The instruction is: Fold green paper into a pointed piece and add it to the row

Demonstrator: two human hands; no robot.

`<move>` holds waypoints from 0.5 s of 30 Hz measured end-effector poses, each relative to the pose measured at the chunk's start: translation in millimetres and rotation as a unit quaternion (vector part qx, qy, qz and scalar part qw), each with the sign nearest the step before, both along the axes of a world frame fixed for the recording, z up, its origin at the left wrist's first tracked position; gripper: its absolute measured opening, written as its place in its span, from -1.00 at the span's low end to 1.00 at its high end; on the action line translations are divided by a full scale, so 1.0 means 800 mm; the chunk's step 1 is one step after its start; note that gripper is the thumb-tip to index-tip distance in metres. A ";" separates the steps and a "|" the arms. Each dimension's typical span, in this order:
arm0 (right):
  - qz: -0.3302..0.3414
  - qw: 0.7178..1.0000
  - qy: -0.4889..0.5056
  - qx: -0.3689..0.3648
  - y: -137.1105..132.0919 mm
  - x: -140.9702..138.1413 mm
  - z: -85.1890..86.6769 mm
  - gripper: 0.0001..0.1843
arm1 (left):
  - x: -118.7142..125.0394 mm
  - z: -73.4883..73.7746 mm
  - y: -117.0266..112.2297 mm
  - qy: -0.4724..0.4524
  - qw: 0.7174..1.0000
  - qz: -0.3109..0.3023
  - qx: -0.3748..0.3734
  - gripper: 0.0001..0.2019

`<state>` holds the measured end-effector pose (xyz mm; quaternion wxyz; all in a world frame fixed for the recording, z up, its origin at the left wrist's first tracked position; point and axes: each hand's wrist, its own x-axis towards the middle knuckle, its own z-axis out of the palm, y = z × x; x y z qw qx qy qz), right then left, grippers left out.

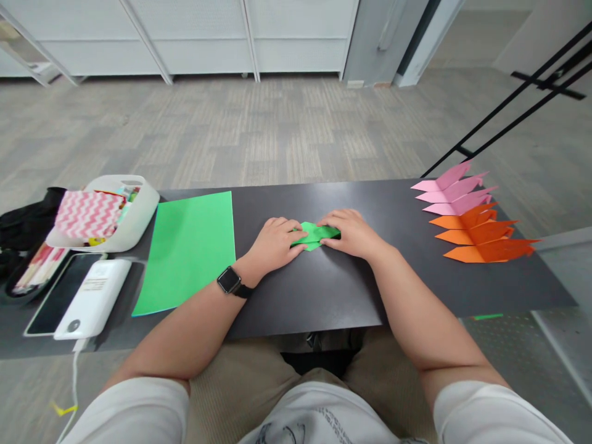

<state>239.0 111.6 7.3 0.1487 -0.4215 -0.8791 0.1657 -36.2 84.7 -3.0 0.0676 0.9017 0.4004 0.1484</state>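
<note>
A small folded piece of green paper (316, 235) lies on the dark table (324, 290) in front of me. My left hand (274, 242), with a black watch on its wrist, presses down on the paper's left end with curled fingers. My right hand (349, 231) pinches and presses its right end. A flat green sheet (189, 250) lies just to the left of my left hand.
Folded pink pieces (456, 188) and orange pieces (481, 237) lie in a row at the table's right. At the left stand a white tray (139, 216) of patterned paper, a white power bank (95, 299), a phone (58, 296) and a black pouch (28, 219).
</note>
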 end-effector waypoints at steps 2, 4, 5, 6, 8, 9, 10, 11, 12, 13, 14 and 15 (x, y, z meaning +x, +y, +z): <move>0.005 1.000 0.009 0.003 0.001 0.002 -0.001 -0.70 | -0.001 0.001 0.000 -0.007 1.000 0.002 0.000 -0.71; 0.006 1.000 0.022 0.008 0.002 0.002 -0.001 -0.74 | -0.001 0.002 -0.001 -0.018 1.000 0.005 0.002 -0.66; 0.005 1.000 0.028 0.009 0.003 0.001 -0.001 -0.75 | -0.001 0.003 -0.001 -0.022 1.000 0.006 0.003 -0.63; 0.003 0.999 0.033 0.009 0.003 0.001 0.000 -0.76 | -0.001 0.004 -0.002 -0.024 1.000 0.006 0.003 -0.61; 0.002 0.999 0.038 0.003 0.004 0.000 0.002 -0.76 | -0.001 0.005 -0.003 -0.021 1.000 0.008 0.003 -0.58; 0.002 0.999 0.038 0.000 0.004 0.001 0.003 -0.76 | -0.001 0.005 -0.003 -0.018 1.000 0.008 0.002 -0.59; 0.003 0.999 0.036 -0.001 0.005 0.002 0.003 -0.75 | -0.001 0.005 -0.003 -0.015 1.000 0.009 0.001 -0.60; 0.001 1.000 0.030 0.001 0.005 0.003 0.002 -0.74 | -0.001 0.004 -0.003 -0.011 1.000 0.010 0.000 -0.62; -0.001 1.000 0.022 0.005 0.005 0.005 0.001 -0.74 | -0.001 0.004 -0.003 -0.008 1.000 0.010 -0.001 -0.63; -0.003 1.000 0.013 0.010 0.006 0.008 0.000 -0.73 | -0.001 0.004 -0.004 -0.008 1.000 0.008 -0.001 -0.65; -0.004 1.000 0.003 0.014 0.006 0.010 -0.002 -0.72 | -0.001 0.004 -0.004 -0.007 1.000 0.006 0.000 -0.66; -0.004 1.000 -0.007 0.018 0.007 0.013 -0.004 -0.71 | 0.000 0.004 -0.004 -0.006 1.000 0.004 0.003 -0.66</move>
